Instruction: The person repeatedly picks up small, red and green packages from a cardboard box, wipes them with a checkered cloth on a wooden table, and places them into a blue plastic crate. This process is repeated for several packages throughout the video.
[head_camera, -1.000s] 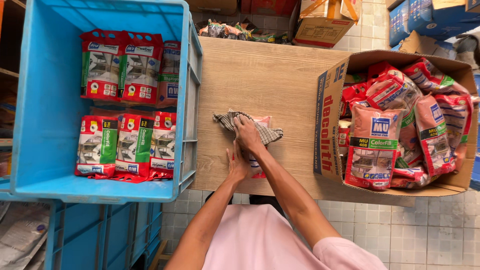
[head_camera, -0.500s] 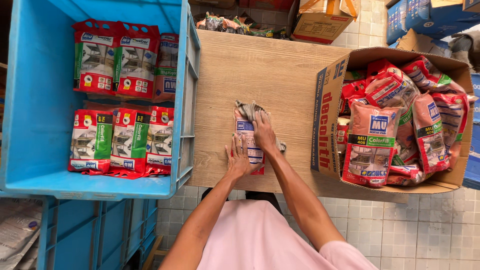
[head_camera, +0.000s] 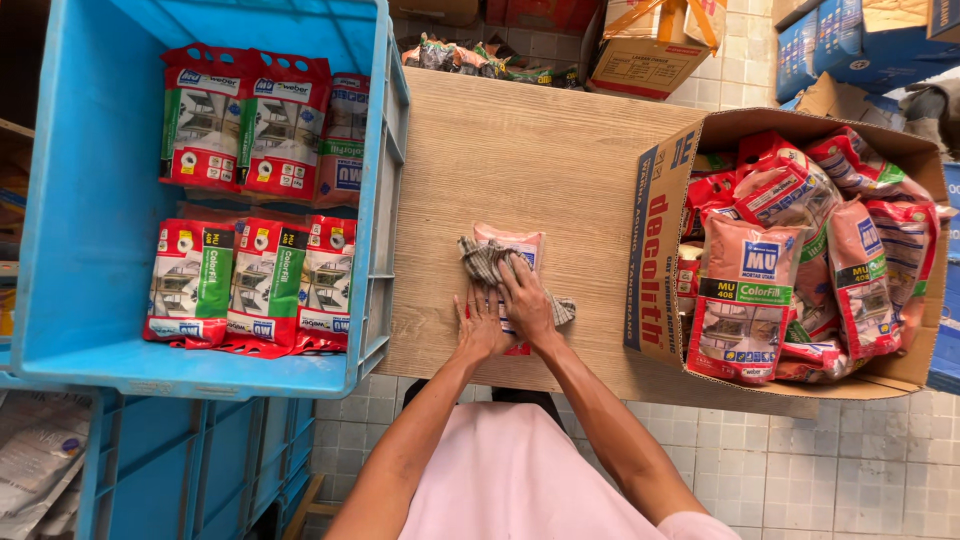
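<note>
A pink and red pouch lies flat on the wooden table, near its front edge. My right hand presses a checked grey cloth onto the pouch. My left hand lies flat on the pouch's near end, fingers spread, right beside the right hand. Most of the pouch is hidden under the cloth and both hands.
A blue plastic crate at the left holds two rows of red, green and pink pouches. An open cardboard box at the right is full of similar pouches. More boxes stand behind the table; tiled floor lies below.
The cloth was spread over the pouch's far end and my right hand has drawn it back along the pouch toward me, bunching it. My left hand has stayed on the near end.
</note>
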